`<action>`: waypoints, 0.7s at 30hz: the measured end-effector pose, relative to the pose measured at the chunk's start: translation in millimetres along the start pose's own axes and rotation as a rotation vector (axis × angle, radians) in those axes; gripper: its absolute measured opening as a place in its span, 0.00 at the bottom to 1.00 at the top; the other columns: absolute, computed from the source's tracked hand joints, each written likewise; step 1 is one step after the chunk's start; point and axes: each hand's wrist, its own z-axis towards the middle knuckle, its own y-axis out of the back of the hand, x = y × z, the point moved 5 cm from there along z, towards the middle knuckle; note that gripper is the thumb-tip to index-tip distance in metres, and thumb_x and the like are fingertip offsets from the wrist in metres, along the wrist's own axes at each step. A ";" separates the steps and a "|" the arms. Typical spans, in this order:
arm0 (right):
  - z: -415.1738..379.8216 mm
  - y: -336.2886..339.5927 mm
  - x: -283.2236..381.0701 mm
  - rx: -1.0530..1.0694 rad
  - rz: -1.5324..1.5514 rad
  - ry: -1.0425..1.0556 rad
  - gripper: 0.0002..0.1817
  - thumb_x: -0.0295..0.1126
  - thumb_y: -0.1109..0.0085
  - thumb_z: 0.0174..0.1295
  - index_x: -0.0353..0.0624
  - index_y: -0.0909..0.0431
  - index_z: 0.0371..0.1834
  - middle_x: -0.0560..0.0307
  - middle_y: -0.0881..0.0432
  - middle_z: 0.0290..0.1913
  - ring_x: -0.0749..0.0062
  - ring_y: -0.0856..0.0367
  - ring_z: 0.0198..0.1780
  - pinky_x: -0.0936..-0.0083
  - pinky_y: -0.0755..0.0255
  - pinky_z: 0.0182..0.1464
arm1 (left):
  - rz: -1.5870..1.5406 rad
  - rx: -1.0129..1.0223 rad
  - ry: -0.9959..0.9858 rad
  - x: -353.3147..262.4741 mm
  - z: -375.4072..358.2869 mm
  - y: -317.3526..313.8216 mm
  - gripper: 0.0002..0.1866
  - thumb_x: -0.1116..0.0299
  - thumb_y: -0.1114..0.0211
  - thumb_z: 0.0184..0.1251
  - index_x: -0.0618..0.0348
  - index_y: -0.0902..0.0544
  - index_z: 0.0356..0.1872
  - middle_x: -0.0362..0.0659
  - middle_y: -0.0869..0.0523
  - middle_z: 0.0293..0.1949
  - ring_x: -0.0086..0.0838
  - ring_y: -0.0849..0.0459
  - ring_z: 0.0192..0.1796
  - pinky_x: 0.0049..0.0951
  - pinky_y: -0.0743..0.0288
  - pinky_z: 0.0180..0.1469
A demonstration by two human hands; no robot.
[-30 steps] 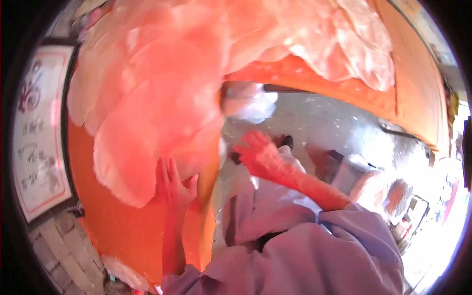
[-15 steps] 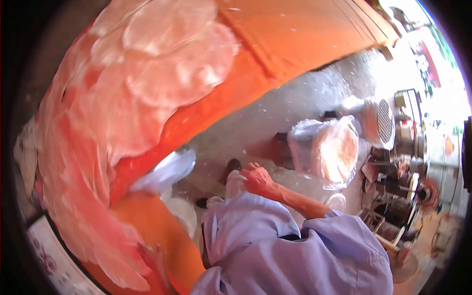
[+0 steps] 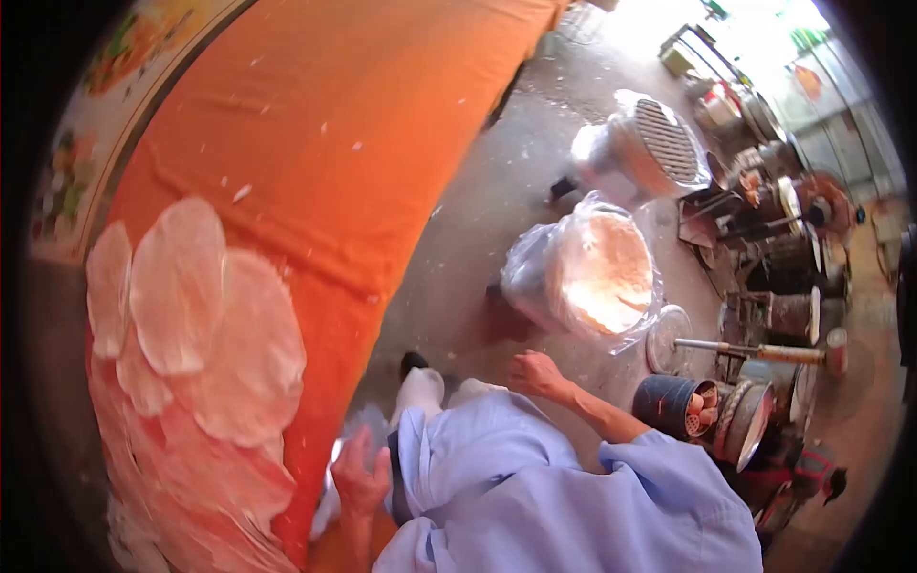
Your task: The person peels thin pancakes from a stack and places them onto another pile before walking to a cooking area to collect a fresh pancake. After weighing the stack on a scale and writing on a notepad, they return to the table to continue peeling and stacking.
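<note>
Low in the view, my left hand (image 3: 358, 477) is raised beside the table edge, thumb apart from its slightly blurred fingers, with nothing seen in it. Just behind it is a shiny, pale plastic-like item (image 3: 328, 497), partly hidden by the hand. My right hand (image 3: 542, 374) hangs over the floor to the right of my legs, its fingers loosely curled and no object showing. On the orange cloth (image 3: 315, 143) at the left lie thin, pale, round sheets (image 3: 250, 353), overlapping in a heap that runs toward the bottom left.
A plastic-wrapped bucket-like container (image 3: 602, 272) with a pale round top stands on the floor. Behind it is a plastic-wrapped metal drum with a slatted top (image 3: 664, 141). Along the right are a dark blue bucket (image 3: 664, 401), a long-handled tool (image 3: 755, 350) and other clutter.
The view has turned right along the table, so the sheets appear farther left and lower. My left hand has come off the sheets' edge to beside my body. My right hand stays low, still curled.
</note>
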 end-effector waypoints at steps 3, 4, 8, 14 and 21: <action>-39.7 23.6 -64.6 -0.118 0.214 -0.499 0.16 0.40 0.37 0.49 0.42 0.16 0.38 0.47 0.15 0.34 0.52 0.16 0.38 0.60 0.23 0.44 | 0.021 0.002 -0.247 -26.0 91.3 5.8 0.19 0.73 0.34 0.55 0.68 0.22 0.49 0.57 0.16 0.40 0.51 0.16 0.42 0.41 0.21 0.46; -58.6 24.2 -80.7 -0.111 0.346 -0.680 0.18 0.41 0.37 0.49 0.42 0.15 0.40 0.48 0.14 0.35 0.56 0.14 0.38 0.64 0.22 0.44 | 0.062 0.018 -0.278 -37.8 117.6 7.7 0.19 0.75 0.35 0.55 0.68 0.22 0.50 0.56 0.17 0.42 0.49 0.16 0.44 0.39 0.20 0.46; -117.3 -3.4 -137.3 -0.216 0.705 -1.097 0.10 0.32 0.36 0.53 0.38 0.17 0.36 0.55 0.21 0.22 0.70 0.23 0.19 0.72 0.29 0.20 | 0.170 0.026 -0.439 -83.4 219.0 2.7 0.21 0.79 0.35 0.54 0.68 0.23 0.51 0.56 0.19 0.48 0.48 0.19 0.51 0.38 0.21 0.49; -93.9 4.6 -174.4 -0.307 1.202 -1.292 0.03 0.26 0.40 0.57 0.41 0.18 0.30 0.62 0.27 0.17 0.77 0.30 0.15 0.77 0.38 0.13 | 0.325 0.014 -0.509 -136.3 364.9 -58.3 0.23 0.74 0.33 0.53 0.67 0.23 0.53 0.59 0.25 0.57 0.55 0.26 0.59 0.45 0.31 0.62; 15.0 144.5 -261.8 -0.471 1.001 -1.035 0.14 0.40 0.40 0.56 0.39 0.16 0.35 0.57 0.18 0.22 0.74 0.17 0.26 0.79 0.25 0.25 | 0.630 -0.005 -0.400 -144.5 469.7 -127.4 0.19 0.69 0.33 0.55 0.65 0.21 0.48 0.56 0.21 0.46 0.50 0.22 0.50 0.46 0.27 0.55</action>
